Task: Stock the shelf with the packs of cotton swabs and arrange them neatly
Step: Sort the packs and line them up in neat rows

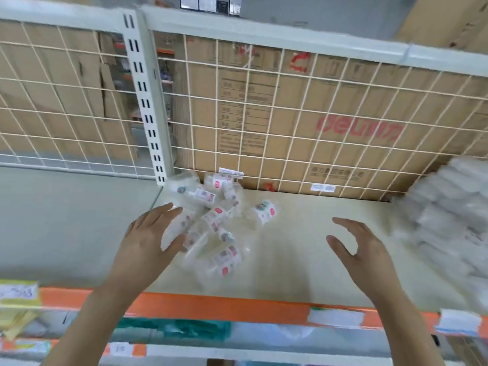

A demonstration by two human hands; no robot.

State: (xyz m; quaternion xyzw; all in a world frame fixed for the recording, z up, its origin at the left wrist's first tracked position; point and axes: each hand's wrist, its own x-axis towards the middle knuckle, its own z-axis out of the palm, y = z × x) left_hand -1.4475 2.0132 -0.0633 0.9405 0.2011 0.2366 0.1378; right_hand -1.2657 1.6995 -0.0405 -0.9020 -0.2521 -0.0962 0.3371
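Packs of cotton swabs: loose heap of clear packs with white and pink labels, lying at all angles on the shelf, left part of the board, reaching back to the wire grid. One pack lies just right of the heap, slightly apart from the rest. No rows; several packs overlap.

Left hand: fingers straight and spread, palm turned toward the heap, set against its left edge. A clear pack sits between index finger and thumb and touches both. Fingers are not curled round it, so this reads as contact, not a grip.

Right hand: spread wide, fingers slightly bent, thumb out, palm facing left toward the heap. Holds nothing. Over bare shelf board, well apart from the packs.

Surroundings: slotted upright post stands at the back left corner of the heap. Cardboard boxes with red print show behind the grid. Far right of the shelf: blurred stack of pale wrapped goods, kind not legible. Orange front rail carries white price tags. Lower shelf below holds green and yellow goods, too blurred to identify.
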